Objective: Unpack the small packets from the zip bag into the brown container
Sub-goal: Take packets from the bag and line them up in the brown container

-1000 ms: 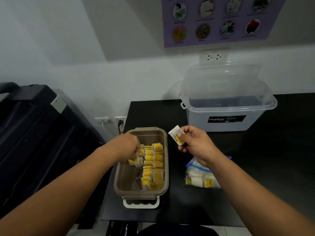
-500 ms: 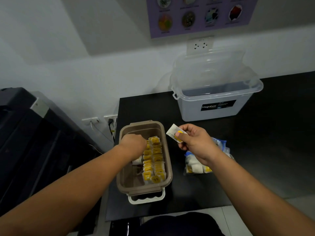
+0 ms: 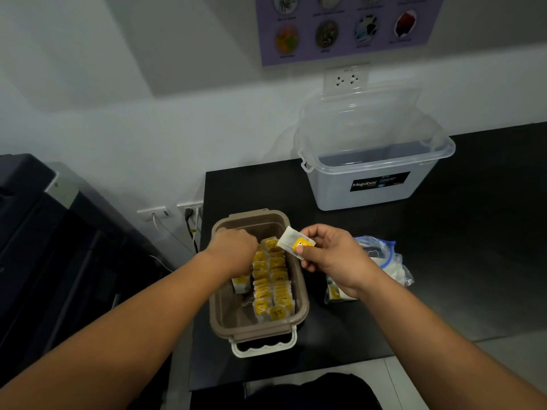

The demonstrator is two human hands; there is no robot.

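A person's two bare arms reach forward over a black surface (image 3: 444, 261). A brown container (image 3: 257, 331), rectangular and open at the top, stands on it, with a white latch (image 3: 263, 347) hanging at its near end.

Inside the container, along its right wall, two rows of small tea packets (image 3: 270, 279) stand packed together, white with yellow labels. One lone packet (image 3: 240, 284) stands to the left of the rows, in the container's barer left half.

The left hand (image 3: 233, 247) is lowered into the far end of the container, knuckles up, with its fingers bent down against the top of the rows. The fingertips are hidden, so it cannot be told whether they hold anything.

The right hand (image 3: 331, 255) hovers just over the container's far right rim and pinches a single held packet (image 3: 291, 242) between thumb and curled fingers. The packet is tilted, with its yellow label under the thumb.

To the right of the container, partly behind the right wrist, a clear zip bag (image 3: 384, 261) with a blue seal lies on the surface with more packets inside.

Beyond the container, far and to the right, stands a clear storage box (image 3: 376, 184) labelled Megabox, its lid propped against the wall.
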